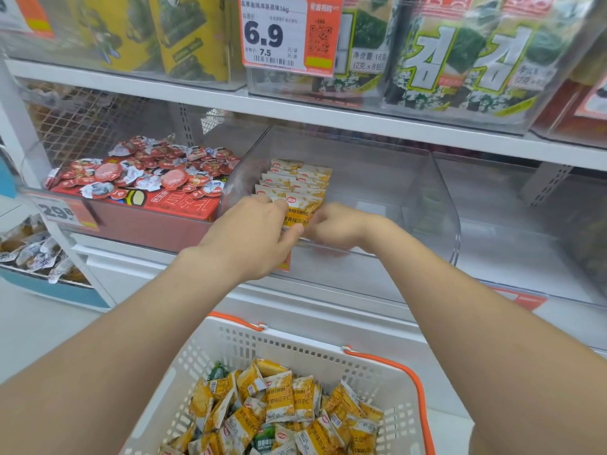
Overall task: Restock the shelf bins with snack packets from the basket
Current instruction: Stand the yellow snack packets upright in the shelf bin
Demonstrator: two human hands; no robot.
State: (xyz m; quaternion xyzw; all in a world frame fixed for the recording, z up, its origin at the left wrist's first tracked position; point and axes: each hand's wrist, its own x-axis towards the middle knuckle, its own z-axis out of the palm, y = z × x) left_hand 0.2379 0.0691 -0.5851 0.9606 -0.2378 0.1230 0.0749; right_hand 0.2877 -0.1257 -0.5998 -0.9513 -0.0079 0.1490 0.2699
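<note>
Hands meet in the bin (440, 198): left hand (253, 234) and right hand (338, 224) pinch one packet (297, 212) by its edges; likely light, crinkly, slippery, so grip the seams.

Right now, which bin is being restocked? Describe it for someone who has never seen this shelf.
On the white shelf unit, one level below the orange 6.9 price tag, look right of the red box heaped with round red-lidded cups. The clear plastic bin there alone holds upright yellow packets, filed at its left side, the front one gripped by the left hand and right hand.
</note>
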